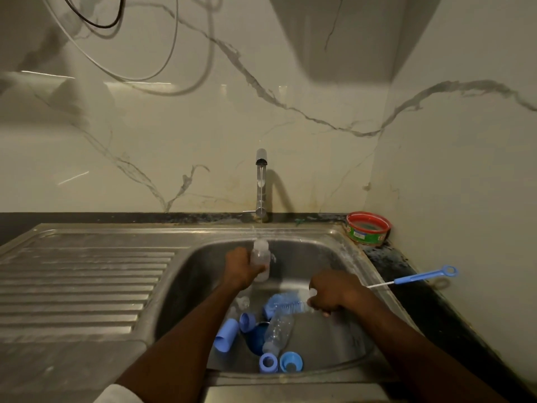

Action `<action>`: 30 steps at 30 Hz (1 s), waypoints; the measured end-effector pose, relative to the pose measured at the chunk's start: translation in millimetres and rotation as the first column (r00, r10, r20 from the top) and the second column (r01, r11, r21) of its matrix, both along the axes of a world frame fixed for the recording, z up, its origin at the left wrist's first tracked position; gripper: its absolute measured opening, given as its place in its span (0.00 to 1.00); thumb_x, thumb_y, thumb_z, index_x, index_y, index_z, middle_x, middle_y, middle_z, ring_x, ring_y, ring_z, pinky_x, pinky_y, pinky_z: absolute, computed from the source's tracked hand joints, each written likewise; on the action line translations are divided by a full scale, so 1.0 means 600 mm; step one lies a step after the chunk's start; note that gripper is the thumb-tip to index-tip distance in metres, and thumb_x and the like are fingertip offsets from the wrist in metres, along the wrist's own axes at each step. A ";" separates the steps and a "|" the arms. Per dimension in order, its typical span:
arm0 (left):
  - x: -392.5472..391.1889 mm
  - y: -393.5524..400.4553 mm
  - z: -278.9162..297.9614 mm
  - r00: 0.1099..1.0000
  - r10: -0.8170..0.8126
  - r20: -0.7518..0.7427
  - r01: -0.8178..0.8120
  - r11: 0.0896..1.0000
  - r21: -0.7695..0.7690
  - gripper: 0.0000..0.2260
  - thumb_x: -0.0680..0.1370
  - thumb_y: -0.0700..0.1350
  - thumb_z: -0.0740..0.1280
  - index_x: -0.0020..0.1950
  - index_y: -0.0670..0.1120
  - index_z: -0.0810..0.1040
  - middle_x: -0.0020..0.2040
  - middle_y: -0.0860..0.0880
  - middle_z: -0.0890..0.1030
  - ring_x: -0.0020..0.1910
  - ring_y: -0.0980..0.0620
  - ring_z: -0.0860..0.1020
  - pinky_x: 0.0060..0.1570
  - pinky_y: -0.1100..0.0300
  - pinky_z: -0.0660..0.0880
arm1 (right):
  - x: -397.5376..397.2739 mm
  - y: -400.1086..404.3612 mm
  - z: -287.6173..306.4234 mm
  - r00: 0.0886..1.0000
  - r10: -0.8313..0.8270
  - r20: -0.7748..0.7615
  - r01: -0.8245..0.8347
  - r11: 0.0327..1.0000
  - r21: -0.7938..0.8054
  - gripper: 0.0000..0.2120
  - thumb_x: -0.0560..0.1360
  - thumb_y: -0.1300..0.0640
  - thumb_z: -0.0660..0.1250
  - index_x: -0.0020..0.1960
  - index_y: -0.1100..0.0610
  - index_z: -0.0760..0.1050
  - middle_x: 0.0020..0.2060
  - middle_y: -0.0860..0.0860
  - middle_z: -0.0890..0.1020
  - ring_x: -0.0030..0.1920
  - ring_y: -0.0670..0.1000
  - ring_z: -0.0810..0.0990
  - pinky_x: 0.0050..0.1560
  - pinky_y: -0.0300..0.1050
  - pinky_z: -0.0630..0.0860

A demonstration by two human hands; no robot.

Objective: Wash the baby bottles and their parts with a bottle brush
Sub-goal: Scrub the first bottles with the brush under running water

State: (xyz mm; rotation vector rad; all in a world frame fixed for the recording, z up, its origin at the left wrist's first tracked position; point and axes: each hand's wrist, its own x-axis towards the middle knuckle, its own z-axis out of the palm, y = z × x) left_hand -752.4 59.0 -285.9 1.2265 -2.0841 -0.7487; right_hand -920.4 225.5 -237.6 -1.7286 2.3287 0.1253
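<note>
I log the steel sink [343, 257] first: basin on the right, ribbed draining board [87, 286] on the left, marble-patterned wall behind. The tap [261, 184] stands at the back edge of the basin and a thin stream of water runs from its spout.

Left hand [242, 270] is over the back of the basin, under the tap, fingers curled round the lower half of a clear baby bottle [260, 258]. The bottle is upright with its open neck directly under the stream.

Right hand [329, 298] is over the right side of the basin, closed round the handle end of a blue bottle brush [286, 303]. The bristle head points left, above the basin floor, not touching the held bottle.

On the basin floor I note a second clear bottle [277, 334] lying on its side, its upper end under the brush head. Left of it lies a light blue cap [226, 335], also on its side. Two blue collar rings [280, 362] sit side by side at the front wall.

On the dark counter right of the sink: a red-rimmed tub [368, 228] in the corner, and a thin blue-handled nipple brush [418, 277] lying at the sink edge.
</note>
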 end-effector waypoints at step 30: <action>0.010 0.017 0.029 0.898 -0.170 0.405 0.268 0.943 -0.198 0.41 0.75 0.51 0.76 0.81 0.54 0.55 0.74 0.43 0.70 0.71 0.45 0.71 0.69 0.48 0.71 | -0.006 -0.001 0.002 1.000 0.007 0.009 -0.007 0.999 0.038 0.08 0.76 0.48 0.68 0.43 0.52 0.80 0.25 0.43 0.80 0.23 0.36 0.76 0.33 0.39 0.70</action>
